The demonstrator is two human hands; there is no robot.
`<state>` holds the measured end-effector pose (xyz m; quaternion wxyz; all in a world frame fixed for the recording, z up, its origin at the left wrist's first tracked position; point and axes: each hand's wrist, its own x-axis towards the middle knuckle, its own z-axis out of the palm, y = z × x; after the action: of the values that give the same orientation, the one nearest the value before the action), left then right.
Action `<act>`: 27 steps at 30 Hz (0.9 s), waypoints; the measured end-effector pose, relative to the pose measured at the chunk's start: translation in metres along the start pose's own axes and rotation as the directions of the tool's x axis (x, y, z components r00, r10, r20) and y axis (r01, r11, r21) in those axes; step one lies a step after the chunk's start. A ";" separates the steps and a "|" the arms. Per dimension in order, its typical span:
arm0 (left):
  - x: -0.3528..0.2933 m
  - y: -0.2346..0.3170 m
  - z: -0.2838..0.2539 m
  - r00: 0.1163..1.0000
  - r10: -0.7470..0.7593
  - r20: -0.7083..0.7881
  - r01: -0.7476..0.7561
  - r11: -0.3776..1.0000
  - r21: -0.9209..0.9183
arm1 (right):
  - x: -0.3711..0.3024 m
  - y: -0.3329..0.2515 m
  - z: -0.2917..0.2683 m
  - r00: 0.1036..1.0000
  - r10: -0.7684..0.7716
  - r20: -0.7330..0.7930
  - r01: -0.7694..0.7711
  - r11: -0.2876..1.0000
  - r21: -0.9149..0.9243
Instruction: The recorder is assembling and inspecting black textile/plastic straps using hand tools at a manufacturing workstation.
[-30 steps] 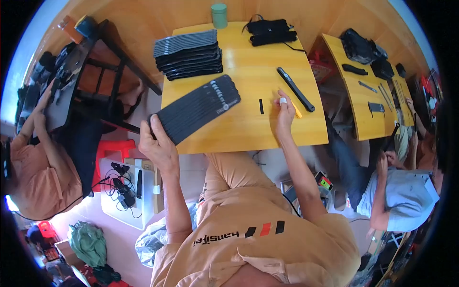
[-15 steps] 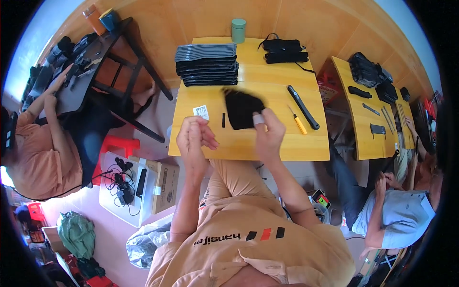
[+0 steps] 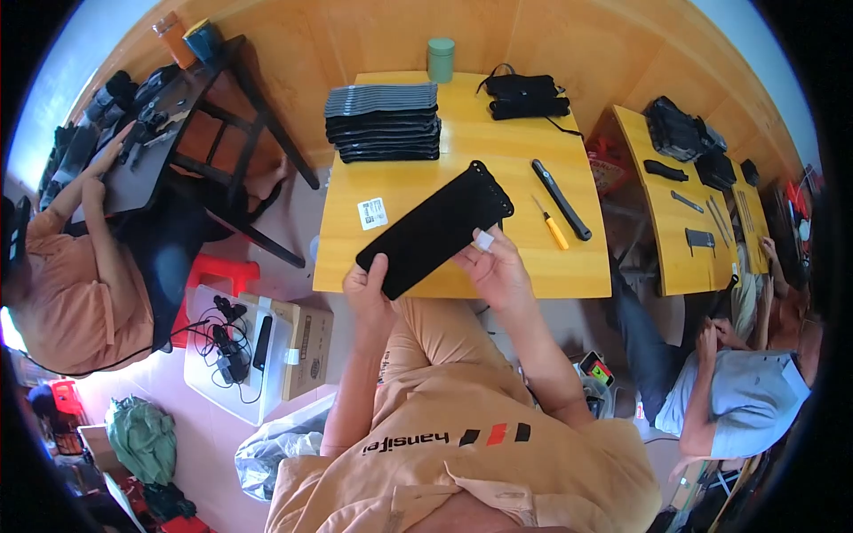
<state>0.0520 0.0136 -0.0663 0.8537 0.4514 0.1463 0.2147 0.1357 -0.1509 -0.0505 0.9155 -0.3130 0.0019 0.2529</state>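
Observation:
A flat black fabric panel, with small holes along its far right end, is held at a slant above the near part of the yellow table. My left hand is closed on its near left corner, thumb on top. Along the panel's lower right edge, my right hand grips it with the fingertips partly underneath. A white patch shows on one right finger. Left of the panel lies a white printed label. A yellow-handled screwdriver and a long black tool rest to the right.
A stack of black and grey panels stands at the table's far left, near a green canister. Black pouches lie far right. People sit at tables on both sides. A bin with cables is at lower left.
The black panel, a blur in my right hand before, is now spread flat and tilted. My left hand, empty before, has taken its near corner. The small black strip on the table is now hidden.

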 end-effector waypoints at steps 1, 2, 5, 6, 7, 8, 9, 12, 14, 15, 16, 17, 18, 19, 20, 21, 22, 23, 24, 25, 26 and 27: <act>0.001 0.003 0.000 1.000 -0.009 0.004 0.009 1.000 0.002 | 0.000 -0.004 -0.003 0.996 0.006 0.088 0.000 0.998 -0.062; 0.001 0.008 0.003 1.000 -0.002 -0.005 0.002 1.000 0.012 | -0.001 -0.007 -0.003 0.997 0.001 0.079 0.004 0.998 -0.060; 0.001 0.017 0.010 1.000 -0.011 0.009 0.010 1.000 0.027 | 0.004 -0.024 0.008 0.998 0.031 0.055 -0.024 0.992 -0.120; 0.003 0.016 0.007 1.000 -0.012 0.021 0.011 0.999 0.039 | 0.006 -0.029 0.012 0.998 0.056 -0.005 -0.056 0.993 -0.108; 0.004 0.015 0.004 0.999 -0.012 0.032 0.010 0.999 0.051 | 0.008 -0.034 0.014 0.995 0.082 -0.063 -0.087 0.992 -0.093; 0.006 0.016 0.003 0.999 -0.013 0.037 0.011 0.999 0.051 | 0.010 -0.038 0.014 0.995 0.076 -0.064 -0.082 0.992 -0.093; 0.007 0.017 0.001 0.999 -0.017 0.050 0.014 0.998 0.066 | 0.012 -0.041 0.013 0.991 0.036 -0.127 -0.051 0.992 -0.112; 0.009 0.020 -0.001 0.997 -0.012 0.080 0.004 0.995 0.099 | 0.018 -0.041 0.002 0.985 -0.102 -0.141 0.061 0.961 -0.268; 0.007 0.019 -0.001 0.995 -0.004 0.097 -0.007 0.993 0.118 | 0.023 -0.037 -0.008 0.978 -0.192 -0.080 0.145 0.907 -0.395; 0.006 0.016 0.000 0.996 -0.002 0.089 -0.010 0.990 0.141 | 0.027 -0.035 -0.011 0.957 -0.283 -0.066 0.220 0.852 -0.475; 0.004 0.015 0.001 0.997 0.000 0.081 -0.013 0.986 0.164 | 0.029 -0.036 -0.012 0.927 -0.372 -0.044 0.288 0.784 -0.551; 0.003 0.018 -0.003 0.997 0.001 0.080 -0.015 0.986 0.165 | 0.029 -0.040 -0.013 0.928 -0.371 -0.043 0.288 0.784 -0.550; 0.004 0.024 -0.008 0.986 -0.112 0.127 0.075 0.960 0.268 | 0.029 -0.049 -0.012 0.955 -0.297 0.012 0.251 0.784 -0.567; 0.006 0.030 -0.013 0.960 -0.228 0.160 0.155 0.915 0.372 | 0.029 -0.059 -0.013 0.973 -0.220 0.066 0.216 0.780 -0.587; 0.012 0.041 -0.013 0.911 -0.261 0.320 0.115 0.905 0.410 | 0.030 -0.070 -0.016 0.987 -0.132 0.086 0.156 0.741 -0.653; 0.013 0.049 -0.006 0.913 -0.259 0.315 0.114 0.904 0.411 | 0.030 -0.074 -0.009 0.988 -0.127 0.089 0.154 0.743 -0.652; 0.016 0.058 0.002 0.866 -0.302 0.398 0.106 0.889 0.445 | 0.028 -0.079 0.001 0.988 -0.060 0.141 0.146 0.633 -0.760; 0.019 0.065 0.011 0.810 -0.347 0.473 0.095 0.874 0.477 | 0.026 -0.082 0.011 0.984 0.016 0.180 0.147 0.508 -0.849; 0.019 0.065 0.024 0.798 -0.343 0.495 0.080 0.875 0.478 | 0.028 -0.078 0.022 0.960 0.111 0.258 0.161 0.532 -0.831; 0.026 0.059 0.033 0.795 -0.345 0.499 0.080 0.875 0.478 | 0.029 -0.069 0.029 0.961 0.107 0.255 0.162 0.532 -0.831; 0.032 0.052 0.039 0.751 -0.392 0.530 0.049 0.835 0.548 | 0.030 -0.059 0.035 0.958 0.080 0.274 0.172 0.601 -0.780; 0.035 0.047 0.044 0.709 -0.436 0.554 0.008 0.791 0.612 | 0.028 -0.054 0.040 0.953 0.054 0.297 0.187 0.666 -0.722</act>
<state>0.0906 0.0237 -0.0049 0.6927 0.7077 -0.0578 -0.1264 0.1786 -0.1515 0.0076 0.7069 -0.6169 -0.2482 0.2409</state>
